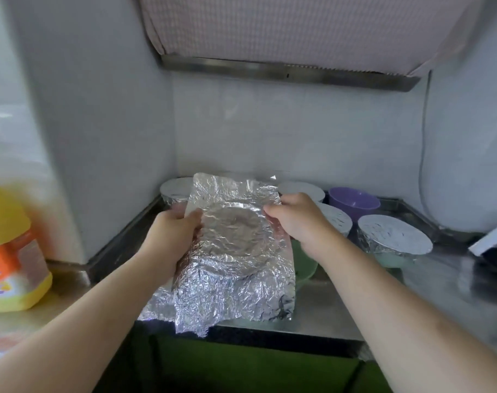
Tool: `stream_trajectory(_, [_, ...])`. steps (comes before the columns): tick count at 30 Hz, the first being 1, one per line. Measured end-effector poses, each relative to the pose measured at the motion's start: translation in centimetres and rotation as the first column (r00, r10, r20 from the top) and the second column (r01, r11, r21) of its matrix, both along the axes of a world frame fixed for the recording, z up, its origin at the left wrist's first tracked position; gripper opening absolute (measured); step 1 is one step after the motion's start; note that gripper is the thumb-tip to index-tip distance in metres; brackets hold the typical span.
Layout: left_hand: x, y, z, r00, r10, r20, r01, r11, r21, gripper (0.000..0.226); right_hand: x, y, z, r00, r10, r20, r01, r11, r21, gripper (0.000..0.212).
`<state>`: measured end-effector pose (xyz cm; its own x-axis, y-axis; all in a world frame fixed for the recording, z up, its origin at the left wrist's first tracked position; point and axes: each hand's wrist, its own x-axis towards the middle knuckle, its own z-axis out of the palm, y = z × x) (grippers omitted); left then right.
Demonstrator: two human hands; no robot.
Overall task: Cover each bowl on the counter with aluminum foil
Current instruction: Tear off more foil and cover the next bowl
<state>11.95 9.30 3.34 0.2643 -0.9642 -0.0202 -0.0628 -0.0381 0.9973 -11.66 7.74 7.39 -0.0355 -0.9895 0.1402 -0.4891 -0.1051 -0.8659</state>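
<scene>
On the steel counter [340,313] I count four round bowls already wearing foil — the nearest foil-capped pale bowl [394,241] is far right. The crinkled sheet of aluminium foil [233,259] hangs over a green bowl [305,263], not yet pressed down; it carries a round rim imprint. The purple plastic bowl [353,202] is bare. My left hand [173,236] and right hand [298,219] each pinch a foil edge.
</scene>
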Motion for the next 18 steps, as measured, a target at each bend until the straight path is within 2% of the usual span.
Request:
stream_trajectory(4, [-4.5, -0.3, -1.0, 0.972, -0.004, 0.235, 0.003, 1.000, 0.007, 0.048, -4.0, 0.4, -1.8, 0.991, -0.127, -0.031, 0.127, 0.992, 0.013, 0.028])
stream_trajectory(8, [-6.7, -0.9, -1.8, 0.882, -0.022, 0.471, 0.027, 1.000, -0.005, 0.051, -6.3, 0.4, -3.9, 0.969, -0.200, -0.146, 0.200, 0.980, -0.012, 0.034])
stream_trajectory(12, [-7.5, -1.9, -2.7, 0.822, -0.028, 0.569, 0.033, 0.999, 0.001, 0.043, -7.1, 0.2, -5.8, 0.953, -0.205, -0.223, 0.209, 0.978, -0.004, 0.037])
stream_trajectory(18, [-7.9, -3.1, -3.3, 0.750, -0.030, 0.661, 0.019, 1.000, 0.024, 0.045, -7.4, -0.7, -7.3, 0.955, -0.231, -0.186, 0.244, 0.968, 0.049, 0.034])
